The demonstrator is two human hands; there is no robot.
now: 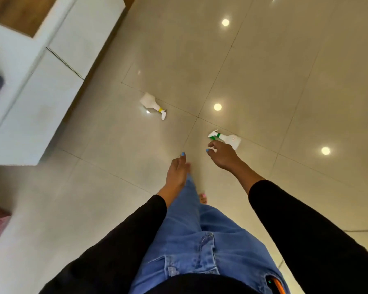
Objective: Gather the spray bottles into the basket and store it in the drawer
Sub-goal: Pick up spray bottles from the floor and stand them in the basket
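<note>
Jeans [191, 247] are filling the near view as the right hand [223, 154], fingers spread and empty, is reaching toward the green-collared spray bottle [227, 139] at one o'clock; the left hand [177, 172] is hanging loose, holding nothing. Two bottles are lying on the tiled floor [285, 71], the yellow-collared spray bottle [153, 105] at eleven. Both are looking like light, stiff, smooth plastic, best taken by the neck. No basket is showing.

Glossy beige tile floor [263, 71]; lying flat, apart: yellow-collared spray bottle [151, 104], green-collared spray bottle [232, 140].
</note>
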